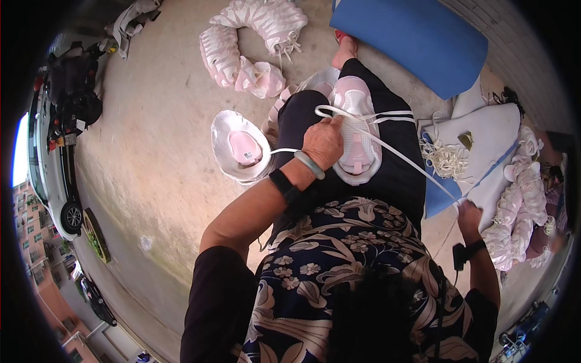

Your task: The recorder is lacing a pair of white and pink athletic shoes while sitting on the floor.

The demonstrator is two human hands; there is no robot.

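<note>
A white and pink shoe upper (352, 97) lies lengthwise across my dark-trousered lap, its toe pointing away from me. My left hand (324, 144) is closed at its left eyelet edge, fingers pinching the white shoelace there. From that spot the shoelace (423, 172) runs taut down to the right, where my right hand (469, 216) grips it well away from the upper. Two more lace strands stick out over my right thigh. Left of my knee sits a nested stack of similar uppers (219, 136); a lace strand stretches between it and my left wrist.
A curved row of nested uppers (260, 17) lies on the concrete floor ahead. Beyond my right leg is a blue board (411, 42). At right, loose laces (445, 158) rest on a pale sheet (499, 130), beside more uppers (514, 206). A white car (68, 209) stands far left.
</note>
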